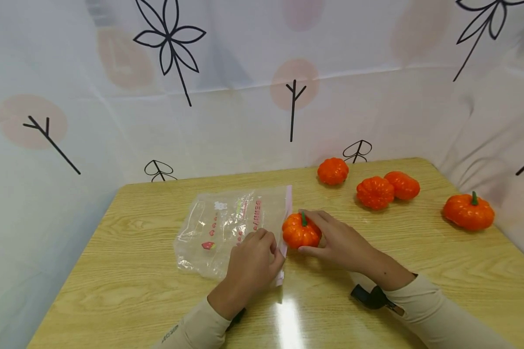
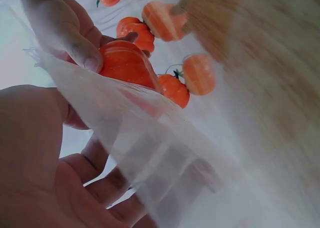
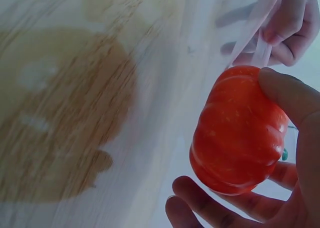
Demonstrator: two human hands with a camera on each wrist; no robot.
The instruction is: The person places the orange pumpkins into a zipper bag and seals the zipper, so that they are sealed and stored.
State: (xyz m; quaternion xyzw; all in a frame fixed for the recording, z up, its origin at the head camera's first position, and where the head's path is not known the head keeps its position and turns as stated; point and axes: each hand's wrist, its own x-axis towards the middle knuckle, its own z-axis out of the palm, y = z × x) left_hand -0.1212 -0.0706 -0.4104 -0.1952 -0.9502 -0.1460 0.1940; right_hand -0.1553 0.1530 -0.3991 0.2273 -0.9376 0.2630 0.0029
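1. My right hand (image 1: 340, 242): fingers clamped round a pumpkin (image 1: 299, 237), beside the bag's mouth, inward from the surface's (image 1: 135, 232) far edge.
2. My left hand (image 1: 253, 264): fingers pinching the plastic bag (image 1: 224, 225).
3. Risk: limp mouth could fold, snagging the pumpkin; glossy skin might slip.

Lit brightly in the head view; marked by a white glare streak on the counter (image 1: 105, 300) near the lower edge, plus glints on the clear bag (image 1: 227, 232) and orange pumpkins (image 1: 298, 234). Dimmer and hazier in both wrist views; blurred across the counter in the left.
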